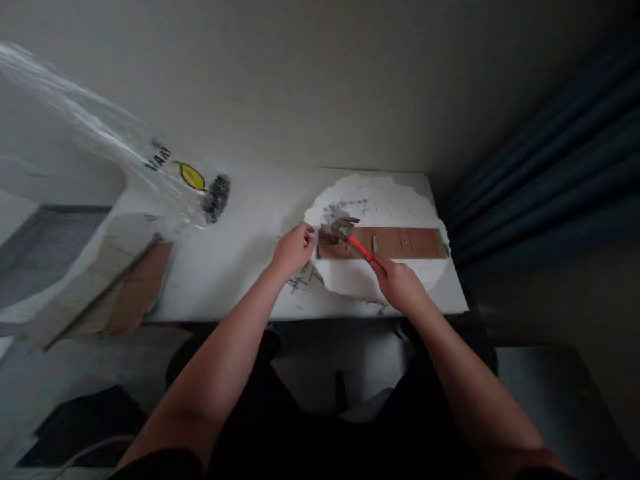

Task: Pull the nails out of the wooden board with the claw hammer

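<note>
My right hand (400,283) grips the red handle of a hammer (359,248). The grey hammer head lies over the left part of a brown wooden board (390,243). Beside the board's left end, my left hand (294,250) is closed, fingers curled and thumb near the fingertips. Whatever it may hold is too small or hidden to make out. Under the board is a ragged white slab (405,200), with grey debris (345,208) scattered around the hammer head. A small light piece (375,243) rests on the board right of the hammer.
A white table (240,267) carries all this against a grey wall. More nails or thin scraps (303,277) lie near my left wrist. On the left are a clear plastic bag (170,180) with dark bits inside and another brown board (140,287). A dark curtain (550,147) hangs at right.
</note>
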`<action>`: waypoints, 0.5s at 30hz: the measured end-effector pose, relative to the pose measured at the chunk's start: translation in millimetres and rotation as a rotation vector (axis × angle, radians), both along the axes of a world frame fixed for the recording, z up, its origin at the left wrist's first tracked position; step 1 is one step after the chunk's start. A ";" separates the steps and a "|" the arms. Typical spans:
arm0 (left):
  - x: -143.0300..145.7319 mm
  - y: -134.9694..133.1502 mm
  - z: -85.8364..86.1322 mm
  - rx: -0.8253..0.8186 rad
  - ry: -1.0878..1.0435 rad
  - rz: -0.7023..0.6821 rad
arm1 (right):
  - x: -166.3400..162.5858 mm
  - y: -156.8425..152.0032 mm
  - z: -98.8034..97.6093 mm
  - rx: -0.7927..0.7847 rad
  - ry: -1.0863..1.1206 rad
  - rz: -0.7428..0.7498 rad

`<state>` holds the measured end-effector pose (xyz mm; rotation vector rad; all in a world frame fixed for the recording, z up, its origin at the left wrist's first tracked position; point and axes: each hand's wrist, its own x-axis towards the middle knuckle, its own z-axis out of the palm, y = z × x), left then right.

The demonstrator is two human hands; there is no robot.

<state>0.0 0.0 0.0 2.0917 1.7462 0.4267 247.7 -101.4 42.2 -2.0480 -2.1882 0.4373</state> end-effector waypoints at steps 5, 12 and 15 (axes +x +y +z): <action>-4.6 0.7 -3.2 -0.072 0.181 0.040 | 5.6 -4.7 6.3 0.004 -0.012 -0.010; -16.2 3.7 -8.5 -0.234 0.444 0.024 | 11.8 1.5 6.9 -0.008 -0.054 -0.028; -21.0 4.7 -10.1 -0.306 0.508 -0.022 | 21.6 8.1 4.9 -0.019 -0.053 -0.062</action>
